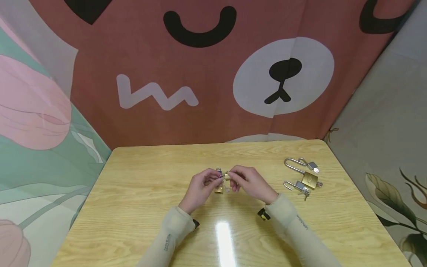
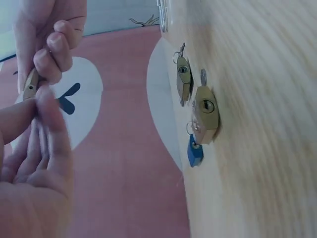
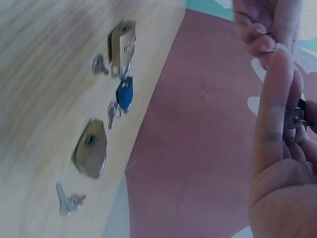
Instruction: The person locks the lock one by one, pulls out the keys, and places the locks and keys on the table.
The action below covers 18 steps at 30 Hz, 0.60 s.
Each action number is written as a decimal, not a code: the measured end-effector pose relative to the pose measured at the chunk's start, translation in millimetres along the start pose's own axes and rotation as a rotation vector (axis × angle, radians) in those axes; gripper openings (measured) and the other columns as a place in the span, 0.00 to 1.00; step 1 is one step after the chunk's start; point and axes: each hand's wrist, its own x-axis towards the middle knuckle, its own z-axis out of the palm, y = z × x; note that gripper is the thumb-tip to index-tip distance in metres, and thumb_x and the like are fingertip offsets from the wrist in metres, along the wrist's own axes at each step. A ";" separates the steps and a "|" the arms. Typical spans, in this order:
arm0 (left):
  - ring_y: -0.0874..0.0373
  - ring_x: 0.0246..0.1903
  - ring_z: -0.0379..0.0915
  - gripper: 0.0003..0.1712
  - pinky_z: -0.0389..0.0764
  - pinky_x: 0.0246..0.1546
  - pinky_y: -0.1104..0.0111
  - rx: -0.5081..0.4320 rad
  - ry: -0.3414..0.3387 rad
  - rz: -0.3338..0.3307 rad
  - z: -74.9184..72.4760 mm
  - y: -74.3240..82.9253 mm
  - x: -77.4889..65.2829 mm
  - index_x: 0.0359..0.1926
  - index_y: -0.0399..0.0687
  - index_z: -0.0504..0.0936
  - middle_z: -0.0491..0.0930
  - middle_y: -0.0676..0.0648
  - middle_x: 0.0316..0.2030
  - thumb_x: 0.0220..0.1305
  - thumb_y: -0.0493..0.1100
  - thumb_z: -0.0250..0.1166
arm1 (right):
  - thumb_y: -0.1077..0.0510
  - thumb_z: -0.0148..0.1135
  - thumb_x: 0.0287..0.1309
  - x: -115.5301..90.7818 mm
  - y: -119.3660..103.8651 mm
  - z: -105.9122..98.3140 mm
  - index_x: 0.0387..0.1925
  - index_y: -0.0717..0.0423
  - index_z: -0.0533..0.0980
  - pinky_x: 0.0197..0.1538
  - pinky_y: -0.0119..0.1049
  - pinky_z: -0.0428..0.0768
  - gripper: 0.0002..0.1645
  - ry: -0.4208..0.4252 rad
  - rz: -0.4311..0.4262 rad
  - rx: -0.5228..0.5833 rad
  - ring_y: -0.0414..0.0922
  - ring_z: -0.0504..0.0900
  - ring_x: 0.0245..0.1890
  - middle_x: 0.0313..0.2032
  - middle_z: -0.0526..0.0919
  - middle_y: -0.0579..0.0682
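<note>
In the head view a small brass padlock [image 1: 227,177] is between my two hands, raised over the table. My left hand [image 1: 200,187] pinches one end of it with thumb and forefinger. From the other side my right hand [image 1: 250,181] grips it with its fingers curled. The left wrist view shows the padlock's narrow side [image 2: 30,85] between the fingertips. Small dark metal keys [image 3: 298,120] show among my right fingers. Below the hands lie a brass padlock [image 1: 218,191] and a blue padlock [image 2: 195,151]; another brass padlock [image 2: 184,79] stands beside them.
At the table's right lie a long-shackled brass padlock [image 1: 310,180], a grey padlock [image 1: 301,185] with keys [image 1: 305,193], and a smaller grey padlock [image 1: 313,165], all with shackles open. A patterned cloth [image 1: 150,126] hangs behind the wooden table [image 1: 150,174].
</note>
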 end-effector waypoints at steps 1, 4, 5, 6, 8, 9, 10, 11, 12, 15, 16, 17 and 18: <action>0.56 0.36 0.82 0.08 0.88 0.41 0.58 -0.013 -0.013 -0.020 0.0 -0.5 0.5 0.44 0.46 0.81 0.85 0.42 0.37 0.68 0.44 0.63 | 0.54 0.51 0.73 -0.1 0.0 0.8 0.39 0.55 0.79 0.30 0.48 0.87 0.13 0.004 0.010 0.015 0.45 0.83 0.25 0.28 0.83 0.59; 0.53 0.33 0.83 0.08 0.88 0.38 0.57 -0.052 -0.048 -0.059 -0.5 -3.5 2.0 0.39 0.42 0.81 0.86 0.37 0.34 0.69 0.44 0.61 | 0.54 0.53 0.72 0.3 0.2 2.7 0.39 0.55 0.80 0.30 0.46 0.88 0.12 0.015 0.031 0.061 0.45 0.83 0.25 0.28 0.84 0.58; 0.52 0.32 0.83 0.09 0.88 0.37 0.56 -0.056 -0.056 -0.061 -0.8 -4.2 2.3 0.38 0.42 0.81 0.85 0.37 0.34 0.69 0.44 0.61 | 0.54 0.54 0.71 0.6 0.7 3.1 0.39 0.55 0.80 0.30 0.44 0.88 0.12 0.020 0.036 0.074 0.45 0.84 0.25 0.28 0.84 0.57; 0.51 0.31 0.83 0.11 0.88 0.36 0.54 -0.056 -0.062 -0.059 -1.2 -4.6 2.5 0.37 0.40 0.80 0.85 0.37 0.33 0.69 0.45 0.60 | 0.55 0.55 0.71 0.8 1.0 3.6 0.39 0.57 0.80 0.31 0.43 0.88 0.11 0.022 0.037 0.097 0.46 0.84 0.26 0.29 0.84 0.59; 0.50 0.29 0.82 0.14 0.87 0.34 0.50 -0.056 -0.070 -0.050 -2.0 -5.5 2.4 0.36 0.38 0.79 0.84 0.37 0.31 0.70 0.46 0.59 | 0.57 0.56 0.70 1.1 1.4 4.4 0.39 0.59 0.80 0.31 0.41 0.88 0.10 0.024 0.034 0.142 0.48 0.85 0.26 0.30 0.85 0.62; 0.51 0.27 0.80 0.15 0.86 0.31 0.53 -0.032 -0.070 -0.040 -2.5 -5.5 1.9 0.36 0.38 0.78 0.83 0.39 0.29 0.71 0.47 0.59 | 0.58 0.56 0.69 1.3 1.7 4.9 0.39 0.60 0.79 0.31 0.42 0.89 0.09 0.020 0.034 0.167 0.49 0.85 0.27 0.30 0.85 0.64; 0.53 0.25 0.77 0.15 0.85 0.28 0.56 -0.011 -0.076 -0.030 -2.8 -6.0 1.2 0.35 0.39 0.77 0.80 0.41 0.27 0.72 0.48 0.57 | 0.58 0.57 0.69 1.5 2.1 5.6 0.39 0.61 0.79 0.32 0.42 0.89 0.09 0.011 0.035 0.191 0.49 0.85 0.27 0.31 0.85 0.66; 0.53 0.23 0.73 0.16 0.83 0.25 0.61 0.009 -0.085 -0.019 -2.8 -6.3 0.4 0.34 0.39 0.76 0.77 0.42 0.25 0.72 0.48 0.56 | 0.59 0.57 0.68 1.6 2.3 6.4 0.39 0.61 0.79 0.32 0.42 0.89 0.09 0.002 0.038 0.211 0.50 0.85 0.28 0.31 0.84 0.67; 0.55 0.21 0.69 0.17 0.78 0.23 0.65 0.028 -0.096 -0.011 -2.8 -6.4 -0.6 0.33 0.40 0.75 0.74 0.43 0.23 0.73 0.49 0.55 | 0.59 0.57 0.68 1.5 2.5 7.1 0.39 0.62 0.79 0.33 0.43 0.89 0.09 -0.009 0.041 0.231 0.51 0.85 0.28 0.32 0.84 0.68; 0.58 0.19 0.59 0.16 0.63 0.22 0.73 0.069 -0.131 0.017 -1.0 -8.1 -3.0 0.32 0.47 0.73 0.65 0.46 0.21 0.76 0.50 0.50 | 0.59 0.57 0.68 0.9 3.6 9.3 0.38 0.63 0.79 0.34 0.44 0.89 0.09 -0.032 0.050 0.258 0.51 0.86 0.29 0.32 0.84 0.69; 0.59 0.20 0.58 0.16 0.63 0.23 0.73 0.057 -0.142 0.022 0.1 -8.6 -3.3 0.32 0.48 0.73 0.65 0.45 0.21 0.77 0.50 0.48 | 0.60 0.57 0.68 0.6 3.7 9.7 0.38 0.64 0.78 0.33 0.44 0.89 0.09 -0.032 0.049 0.262 0.51 0.86 0.29 0.32 0.84 0.69; 0.60 0.20 0.58 0.16 0.63 0.23 0.73 0.048 -0.143 0.027 1.4 -9.1 -3.2 0.33 0.49 0.73 0.65 0.44 0.21 0.77 0.50 0.48 | 0.60 0.57 0.68 0.3 3.8 10.0 0.38 0.64 0.78 0.33 0.44 0.89 0.09 -0.029 0.046 0.267 0.51 0.86 0.28 0.32 0.84 0.69; 0.60 0.20 0.58 0.16 0.63 0.23 0.74 0.037 -0.140 0.031 2.9 -9.4 -3.0 0.33 0.50 0.73 0.65 0.44 0.21 0.77 0.50 0.47 | 0.61 0.57 0.68 0.1 4.0 10.0 0.38 0.65 0.78 0.33 0.44 0.89 0.09 -0.026 0.041 0.273 0.52 0.86 0.28 0.31 0.84 0.69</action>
